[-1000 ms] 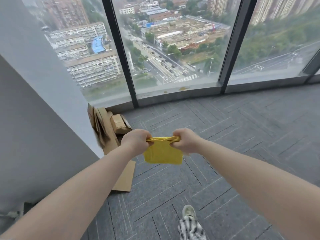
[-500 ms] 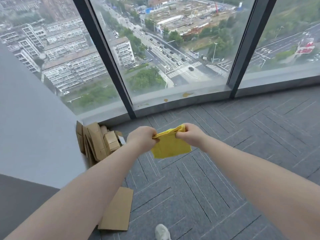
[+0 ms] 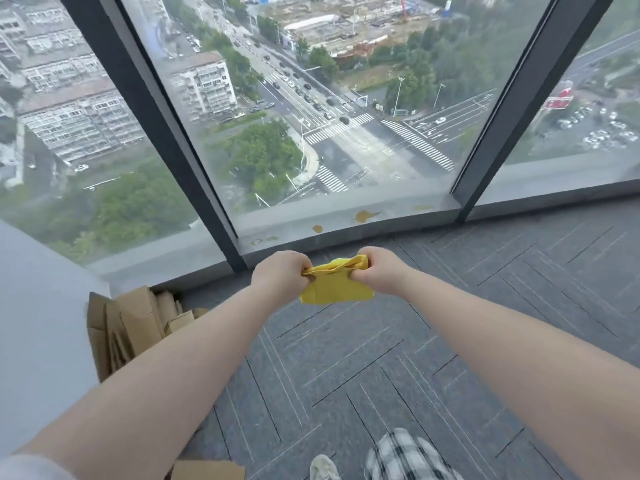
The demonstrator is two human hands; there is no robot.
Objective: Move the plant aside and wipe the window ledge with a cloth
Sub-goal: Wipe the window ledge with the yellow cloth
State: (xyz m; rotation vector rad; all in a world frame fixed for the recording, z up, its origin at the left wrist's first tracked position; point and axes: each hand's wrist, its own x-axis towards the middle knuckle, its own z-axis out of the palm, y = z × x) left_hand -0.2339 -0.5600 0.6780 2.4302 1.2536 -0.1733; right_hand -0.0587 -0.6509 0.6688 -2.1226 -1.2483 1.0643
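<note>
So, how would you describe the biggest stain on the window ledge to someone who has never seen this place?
Find the grey window ledge under the middle glass pane, between the two dark frame posts. Right of its middle lies the brownish-yellow stain, up and to the right of the yellow cloth. It is larger and darker than the small round spot and faint marks to its left.

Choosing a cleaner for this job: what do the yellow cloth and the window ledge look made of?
Yellow cloth: soft, matte fabric, likely microfibre; it bunches and folds between both hands. Window ledge: smooth grey, slightly glossy, perhaps painted metal or stone; yellowish-brown stains sit on its surface.
</note>
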